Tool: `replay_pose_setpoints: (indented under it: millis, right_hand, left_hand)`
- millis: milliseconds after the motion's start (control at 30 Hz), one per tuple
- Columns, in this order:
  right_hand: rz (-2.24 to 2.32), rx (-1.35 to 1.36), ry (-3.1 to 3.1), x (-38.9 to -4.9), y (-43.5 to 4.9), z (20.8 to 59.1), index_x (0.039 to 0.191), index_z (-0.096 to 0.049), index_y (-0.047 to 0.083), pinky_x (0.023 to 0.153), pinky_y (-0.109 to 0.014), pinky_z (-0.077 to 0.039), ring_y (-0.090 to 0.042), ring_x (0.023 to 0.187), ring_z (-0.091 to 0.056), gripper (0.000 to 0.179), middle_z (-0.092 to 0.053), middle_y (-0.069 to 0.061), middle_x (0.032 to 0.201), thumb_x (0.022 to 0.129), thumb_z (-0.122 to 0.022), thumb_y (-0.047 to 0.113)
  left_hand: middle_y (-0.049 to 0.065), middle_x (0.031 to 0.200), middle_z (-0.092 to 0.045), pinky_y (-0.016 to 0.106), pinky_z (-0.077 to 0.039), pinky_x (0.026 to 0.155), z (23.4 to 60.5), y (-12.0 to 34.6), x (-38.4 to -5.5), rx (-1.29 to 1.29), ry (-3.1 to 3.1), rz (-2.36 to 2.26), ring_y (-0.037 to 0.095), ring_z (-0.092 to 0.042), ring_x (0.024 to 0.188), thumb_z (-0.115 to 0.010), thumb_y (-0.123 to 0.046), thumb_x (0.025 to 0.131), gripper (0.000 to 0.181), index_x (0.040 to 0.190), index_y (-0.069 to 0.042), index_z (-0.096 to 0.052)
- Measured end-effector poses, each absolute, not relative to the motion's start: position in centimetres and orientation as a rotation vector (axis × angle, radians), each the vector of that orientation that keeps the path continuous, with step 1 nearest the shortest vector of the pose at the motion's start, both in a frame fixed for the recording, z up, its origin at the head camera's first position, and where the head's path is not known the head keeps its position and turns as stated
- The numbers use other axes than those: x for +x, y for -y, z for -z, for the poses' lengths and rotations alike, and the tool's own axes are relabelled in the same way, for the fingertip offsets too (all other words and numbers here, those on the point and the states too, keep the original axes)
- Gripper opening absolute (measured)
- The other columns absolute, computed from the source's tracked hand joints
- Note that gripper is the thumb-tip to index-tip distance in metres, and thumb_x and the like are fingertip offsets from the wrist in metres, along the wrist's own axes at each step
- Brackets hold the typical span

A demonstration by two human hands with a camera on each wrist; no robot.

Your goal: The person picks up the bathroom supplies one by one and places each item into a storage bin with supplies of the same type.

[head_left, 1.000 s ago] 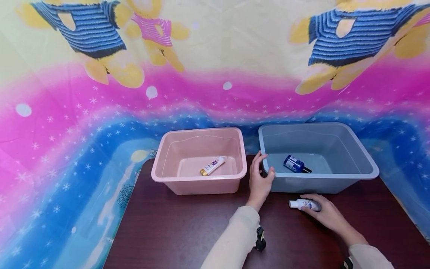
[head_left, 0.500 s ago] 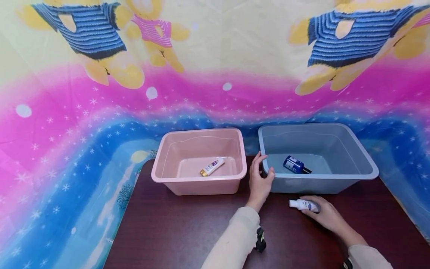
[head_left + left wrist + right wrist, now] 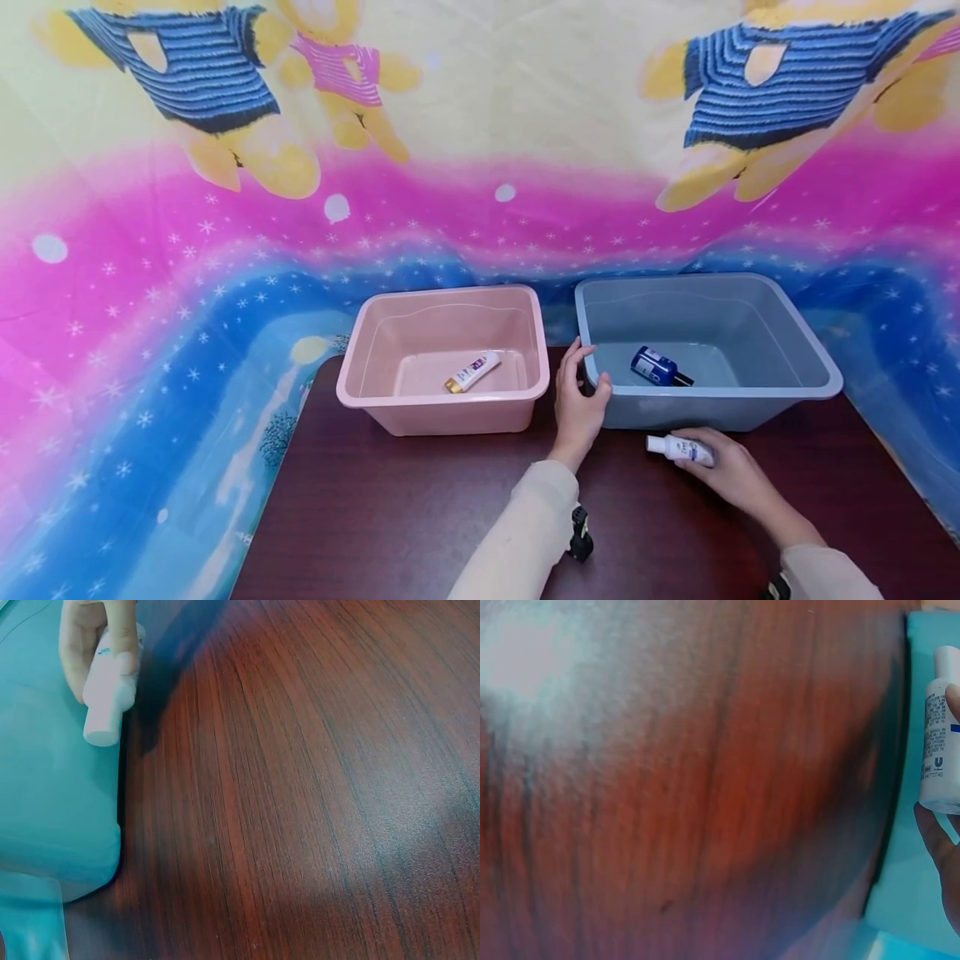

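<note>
In the head view my right hand [image 3: 731, 471] grips a small white toiletry bottle [image 3: 678, 449] lying sideways, its cap toward the left. The bottle is just in front of the grey-blue plastic basin [image 3: 675, 410]. The left wrist view shows fingers and thumb on both sides of the white bottle [image 3: 111, 682]; small print shows on the white bottle [image 3: 939, 742] in the right wrist view. My left hand [image 3: 581, 412] holds the basin's front left corner, its fingers on the side rim and its thumb at the front. Inside that basin lies a dark blue bottle [image 3: 656, 366] with a black top.
A pink basin [image 3: 453, 417] stands to the left, with a white tube [image 3: 474, 372] with a gold cap in it. Both basins sit on a dark wood table [image 3: 390, 517]. Behind them hangs a printed cloth [image 3: 480, 208].
My right hand and the white bottle have moved up slightly, toward the grey-blue basin. My left hand stays on the basin's corner.
</note>
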State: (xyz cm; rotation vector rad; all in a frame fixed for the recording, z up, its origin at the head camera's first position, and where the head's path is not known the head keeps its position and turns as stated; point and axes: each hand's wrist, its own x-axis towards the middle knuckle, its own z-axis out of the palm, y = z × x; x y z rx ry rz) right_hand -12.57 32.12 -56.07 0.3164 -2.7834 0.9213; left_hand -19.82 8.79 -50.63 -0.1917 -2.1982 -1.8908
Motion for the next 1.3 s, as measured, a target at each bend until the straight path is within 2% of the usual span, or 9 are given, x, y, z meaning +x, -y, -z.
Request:
replay_pose_setpoints:
  millis: [500, 833, 1033, 1300]
  right_hand:
    - [-0.889, 0.329, 2.753, -11.9, -32.7, 52.7, 0.109, -0.066, 0.021, 0.068, -0.015, -0.039, -0.002, 0.084, -0.048, 0.037, -0.062, 0.000, 0.102, 0.074, -0.079, 0.018]
    - [-0.877, 0.345, 2.706, -11.0, -32.6, 50.4, 0.110, -0.066, 0.022, 0.070, -0.010, -0.036, 0.002, 0.086, -0.046, 0.041, -0.061, 0.000, 0.105, 0.071, -0.081, 0.019]
    - [-0.893, 0.361, 2.677, -10.5, -32.6, 49.2, 0.111, -0.066, 0.022, 0.071, -0.006, -0.034, 0.004, 0.087, -0.046, 0.044, -0.060, 0.000, 0.107, 0.070, -0.081, 0.017]
    - [-0.913, 0.333, 2.660, -9.8, -32.5, 47.3, 0.111, -0.066, 0.024, 0.072, -0.004, -0.033, 0.006, 0.089, -0.045, 0.045, -0.059, 0.000, 0.108, 0.070, -0.081, 0.015]
  left_hand:
    - [-0.022, 0.145, -0.028, 0.035, -0.041, 0.094, 50.5, -8.7, -19.8, -0.204, 2.197, 1.874, 0.004, -0.033, 0.127, -0.059, -0.028, 0.089, 0.046, 0.128, -0.046, -0.043]
    - [-0.019, 0.146, -0.029, 0.039, -0.041, 0.095, 50.5, -8.8, -19.7, -0.199, 2.189, 1.892, 0.005, -0.033, 0.127, -0.060, -0.019, 0.088, 0.050, 0.127, -0.045, -0.043]
    - [-0.021, 0.145, -0.029, 0.039, -0.041, 0.095, 50.7, -8.8, -19.7, -0.186, 2.189, 1.891, 0.004, -0.033, 0.127, -0.060, -0.021, 0.088, 0.049, 0.127, -0.046, -0.043]
    - [-0.011, 0.148, -0.031, 0.043, -0.041, 0.095, 50.7, -8.8, -19.8, -0.208, 2.159, 1.900, 0.006, -0.033, 0.128, -0.060, -0.022, 0.088, 0.048, 0.128, -0.044, -0.044]
